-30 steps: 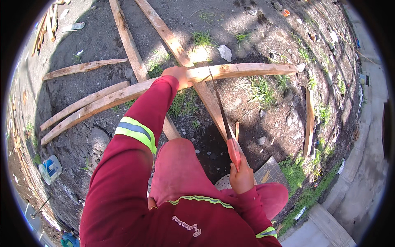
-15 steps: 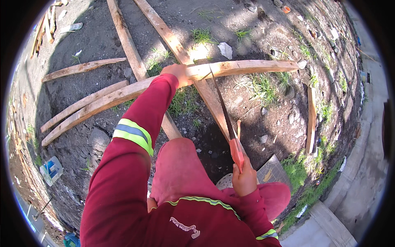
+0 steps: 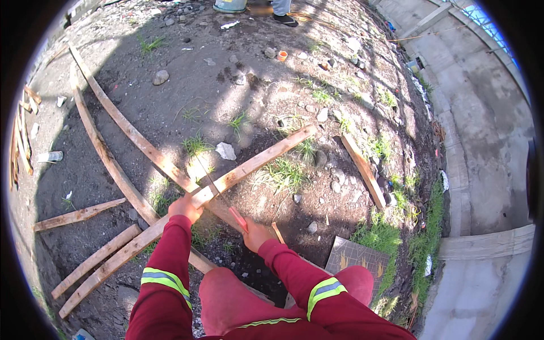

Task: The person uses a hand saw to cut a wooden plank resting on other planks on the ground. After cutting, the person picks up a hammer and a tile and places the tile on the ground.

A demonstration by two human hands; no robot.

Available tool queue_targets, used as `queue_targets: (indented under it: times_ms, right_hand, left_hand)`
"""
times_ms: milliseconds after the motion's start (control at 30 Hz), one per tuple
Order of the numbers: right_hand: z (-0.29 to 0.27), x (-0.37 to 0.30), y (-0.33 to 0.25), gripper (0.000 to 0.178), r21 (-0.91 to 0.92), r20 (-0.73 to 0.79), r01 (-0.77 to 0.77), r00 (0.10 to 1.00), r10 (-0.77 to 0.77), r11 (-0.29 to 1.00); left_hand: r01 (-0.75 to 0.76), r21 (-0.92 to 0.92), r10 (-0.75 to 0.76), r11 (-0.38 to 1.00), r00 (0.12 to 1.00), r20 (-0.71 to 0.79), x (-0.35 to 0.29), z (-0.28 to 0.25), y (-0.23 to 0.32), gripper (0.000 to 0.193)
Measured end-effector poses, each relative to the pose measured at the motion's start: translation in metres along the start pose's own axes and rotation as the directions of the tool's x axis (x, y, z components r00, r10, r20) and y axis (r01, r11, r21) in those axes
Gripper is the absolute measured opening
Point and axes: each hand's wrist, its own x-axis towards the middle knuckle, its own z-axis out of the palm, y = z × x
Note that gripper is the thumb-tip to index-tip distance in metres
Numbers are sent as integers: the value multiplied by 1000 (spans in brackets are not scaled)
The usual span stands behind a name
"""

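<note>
A long squared piece of lumber (image 3: 260, 160) lies crosswise over two other long timbers, running from lower left to upper right. My left hand (image 3: 185, 208) is closed around it, close to where it crosses the farther timber (image 3: 144, 145). In my right hand (image 3: 258, 235) is the red handle of a hand saw (image 3: 220, 195). Its thin dark blade reaches up across the lumber just right of my left hand, with the toothed edge hard to make out. The second supporting timber (image 3: 107, 156) passes under the lumber left of my left hand.
Shorter wood pieces lie at left (image 3: 79, 215) and right (image 3: 364, 173). Near my right knee is a grey tile (image 3: 358, 258). A white stone (image 3: 225, 151) and grass tufts (image 3: 283, 174) dot the soil. A person's foot (image 3: 286, 20) and a bucket (image 3: 230, 4) appear at the far edge.
The view has tilted up and turned. My right hand has pushed the saw forward, so its handle is now close to the lumber. My left hand keeps its hold.
</note>
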Motion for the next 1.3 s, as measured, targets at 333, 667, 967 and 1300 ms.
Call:
queue_targets:
  times_ms: [333, 667, 967, 1300]
  right_hand:
    - [-62, -84, 25, 58, -237, 129, -125, 979, 159, 963]
    - [-170, -172, 74, 54, -277, -310, -445, 880, 359, 851]
    - [-123, -143, 75, 61, -342, -174, -348, 936, 305, 873]
    - [-134, -126, 84, 60, -295, -77, -300, 954, 291, 907]
  left_hand:
    - [-32, -67, 30, 997, 999, -35, 10, 17, -7, 69]
    - [8, -37, -15, 999, 981, -191, -104, 22, 8, 95]
    - [184, -249, -163, 951, 981, 105, -286, 90, 6, 75]
    - [202, -33, -197, 979, 974, 107, -296, 89, 38, 78]
